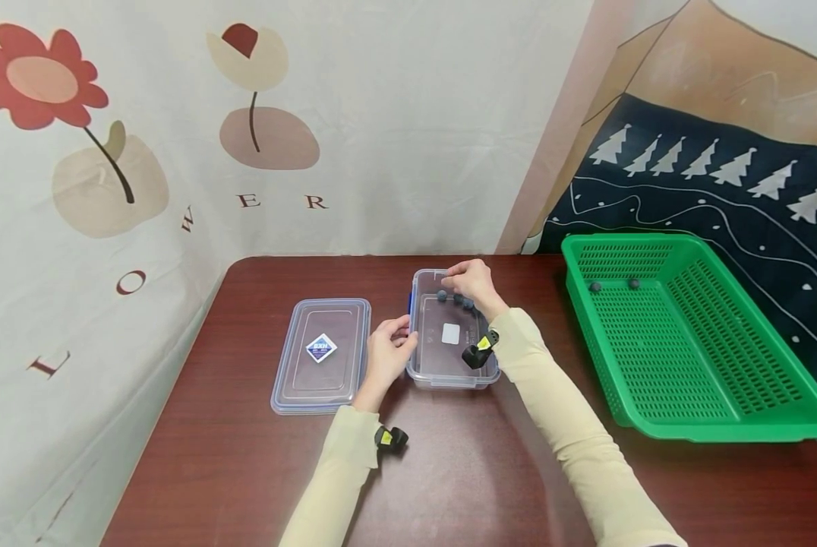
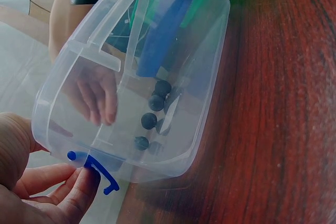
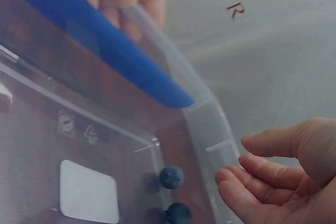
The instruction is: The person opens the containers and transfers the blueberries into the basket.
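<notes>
A clear plastic food box (image 1: 429, 357) with blue latches stands on the table, and several blueberries (image 1: 442, 295) lie at its far end. My left hand (image 1: 386, 349) holds the box's left side, its fingers beside a blue latch (image 2: 102, 174) that hangs loose. Over the far end of the box is my right hand (image 1: 475, 281). Its thumb and fingers are bent and apart near the rim in the right wrist view, with nothing seen between them. A white square label (image 3: 88, 192) shows at the box floor.
A clear lid (image 1: 321, 387) with a blue and white sticker lies left of the box on the brown table (image 1: 244, 456). On the right stands a large green basket (image 1: 661, 365) with two blueberries (image 1: 633, 283) toward its far end. A printed curtain (image 1: 408, 114) hangs behind the table.
</notes>
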Motion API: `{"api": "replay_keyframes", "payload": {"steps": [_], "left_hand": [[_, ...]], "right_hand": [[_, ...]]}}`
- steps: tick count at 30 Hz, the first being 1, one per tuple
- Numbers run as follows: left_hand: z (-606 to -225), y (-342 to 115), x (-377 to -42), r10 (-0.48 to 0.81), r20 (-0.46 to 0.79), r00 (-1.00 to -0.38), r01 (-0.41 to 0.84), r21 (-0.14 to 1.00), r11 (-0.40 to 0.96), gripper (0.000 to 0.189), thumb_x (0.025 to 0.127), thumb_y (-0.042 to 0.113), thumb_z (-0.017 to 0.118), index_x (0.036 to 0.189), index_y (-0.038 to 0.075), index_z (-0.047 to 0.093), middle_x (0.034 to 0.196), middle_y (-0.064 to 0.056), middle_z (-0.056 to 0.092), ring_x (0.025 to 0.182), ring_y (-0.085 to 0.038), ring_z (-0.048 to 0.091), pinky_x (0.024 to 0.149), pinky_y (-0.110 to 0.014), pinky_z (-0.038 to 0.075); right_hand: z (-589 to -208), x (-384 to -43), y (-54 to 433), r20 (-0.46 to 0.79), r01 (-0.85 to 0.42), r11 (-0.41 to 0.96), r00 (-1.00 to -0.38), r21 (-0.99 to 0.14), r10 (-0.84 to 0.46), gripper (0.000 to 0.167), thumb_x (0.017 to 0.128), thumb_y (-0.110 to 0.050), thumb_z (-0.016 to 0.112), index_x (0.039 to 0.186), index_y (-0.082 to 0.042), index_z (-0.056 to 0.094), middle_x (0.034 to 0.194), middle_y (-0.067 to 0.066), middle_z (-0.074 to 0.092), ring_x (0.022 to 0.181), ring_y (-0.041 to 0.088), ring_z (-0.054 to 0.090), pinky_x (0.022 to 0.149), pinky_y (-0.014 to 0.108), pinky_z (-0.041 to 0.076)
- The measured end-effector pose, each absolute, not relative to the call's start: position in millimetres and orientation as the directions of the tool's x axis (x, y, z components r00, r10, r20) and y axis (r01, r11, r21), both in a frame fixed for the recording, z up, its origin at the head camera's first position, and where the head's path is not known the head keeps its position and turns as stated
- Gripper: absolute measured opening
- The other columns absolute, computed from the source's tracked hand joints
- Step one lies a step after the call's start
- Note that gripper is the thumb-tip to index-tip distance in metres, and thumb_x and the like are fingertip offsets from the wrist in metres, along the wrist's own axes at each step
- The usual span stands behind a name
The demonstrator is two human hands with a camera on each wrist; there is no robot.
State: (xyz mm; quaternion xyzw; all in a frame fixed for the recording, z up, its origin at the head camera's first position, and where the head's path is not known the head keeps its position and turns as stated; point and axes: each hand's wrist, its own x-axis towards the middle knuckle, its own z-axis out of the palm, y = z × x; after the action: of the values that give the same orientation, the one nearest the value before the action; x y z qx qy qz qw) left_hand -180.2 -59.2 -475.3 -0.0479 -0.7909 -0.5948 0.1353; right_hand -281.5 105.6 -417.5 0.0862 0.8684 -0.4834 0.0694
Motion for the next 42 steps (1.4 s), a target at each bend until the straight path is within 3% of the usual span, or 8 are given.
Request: {"api": "replay_keyframes", "payload": {"steps": [3,6,11,15,22,30,35,42], "left_hand": [[-476,-59,-181,-0.086,0.275,-0.957,0.241,0.927,0.287,0.030,0.077,-0.010,0.065,0.106,-0.017,0.062,0.095,-0.025,0.061,0.087,-0.036,0.064,0.075,-0.029,0.060],[-475,-59,-180,-0.084,0.278,-0.957,0.244,0.925,0.290,0.030,0.077,-0.010,0.065,0.106,-0.017,0.062,0.095,-0.026,0.061,0.087,-0.036,0.064,0.075,-0.029,0.060],[-473,-59,-179,-0.085,0.274,-0.958,0.240,0.928,0.284,0.030,0.077,-0.010,0.065,0.106,-0.017,0.062,0.095,-0.026,0.061,0.087,-0.036,0.064,0.075,-0.028,0.060],[-473,-59,-178,-0.085,0.274,-0.958,0.242,0.930,0.276,0.030,0.077,-0.009,0.065,0.106,-0.017,0.062,0.095,-0.026,0.061,0.087,-0.036,0.064,0.075,-0.029,0.060],[-473,-59,-179,-0.085,0.279,-0.957,0.246,0.928,0.279,0.030,0.077,-0.009,0.065,0.106,-0.017,0.062,0.095,-0.026,0.061,0.087,-0.036,0.064,0.075,-0.028,0.060],[-473,-59,-178,-0.093,0.277,-0.956,0.243,0.931,0.271,0.031,0.077,-0.009,0.065,0.106,-0.017,0.062,0.095,-0.026,0.061,0.086,-0.036,0.064,0.075,-0.028,0.060],[-474,-59,-178,-0.093,0.299,-0.950,0.264,0.924,0.279,0.030,0.076,-0.010,0.065,0.105,-0.018,0.062,0.094,-0.026,0.061,0.084,-0.037,0.065,0.073,-0.029,0.060],[-473,-58,-178,-0.084,0.302,-0.949,0.269,0.923,0.275,0.030,0.076,-0.010,0.065,0.105,-0.018,0.061,0.093,-0.026,0.061,0.084,-0.037,0.064,0.073,-0.029,0.060]], "right_hand": [[-423,-282,104,-0.202,0.214,0.574,-0.976,-0.790,0.086,0.021,0.080,-0.013,0.072,0.098,-0.002,0.072,0.098,0.012,0.070,0.085,0.024,0.068,0.064,0.020,0.054],[-427,-282,101,-0.208,0.215,0.602,-0.975,-0.769,0.081,0.021,0.081,-0.012,0.071,0.099,-0.002,0.071,0.096,0.013,0.070,0.082,0.021,0.067,0.057,0.018,0.050],[-435,-286,97,-0.236,0.229,0.642,-0.969,-0.732,0.077,0.022,0.081,-0.009,0.069,0.101,-0.001,0.071,0.098,0.013,0.069,0.079,0.020,0.062,0.064,0.027,0.056],[-444,-292,95,-0.222,0.213,0.656,-0.972,-0.725,0.070,0.020,0.077,-0.006,0.069,0.096,0.001,0.072,0.090,0.013,0.069,0.070,0.019,0.062,0.060,0.027,0.056],[-437,-287,89,-0.280,0.266,0.608,-0.957,-0.748,0.075,0.021,0.079,-0.001,0.067,0.099,0.007,0.069,0.097,0.019,0.068,0.073,0.021,0.069,0.069,0.026,0.060],[-443,-283,83,-0.235,0.200,0.666,-0.971,-0.719,0.038,0.019,0.079,-0.003,0.068,0.096,0.006,0.070,0.080,0.014,0.070,0.073,0.022,0.068,0.057,0.018,0.053],[-449,-287,76,-0.209,0.160,0.706,-0.978,-0.690,0.016,0.019,0.080,-0.009,0.068,0.096,0.000,0.072,0.075,0.009,0.070,0.072,0.019,0.065,0.062,0.024,0.055],[-566,-367,80,-0.046,0.021,0.726,-0.999,-0.687,-0.015,0.009,0.071,-0.016,0.073,0.075,-0.009,0.076,0.067,0.000,0.068,0.060,0.014,0.057,0.047,0.021,0.048]]}}
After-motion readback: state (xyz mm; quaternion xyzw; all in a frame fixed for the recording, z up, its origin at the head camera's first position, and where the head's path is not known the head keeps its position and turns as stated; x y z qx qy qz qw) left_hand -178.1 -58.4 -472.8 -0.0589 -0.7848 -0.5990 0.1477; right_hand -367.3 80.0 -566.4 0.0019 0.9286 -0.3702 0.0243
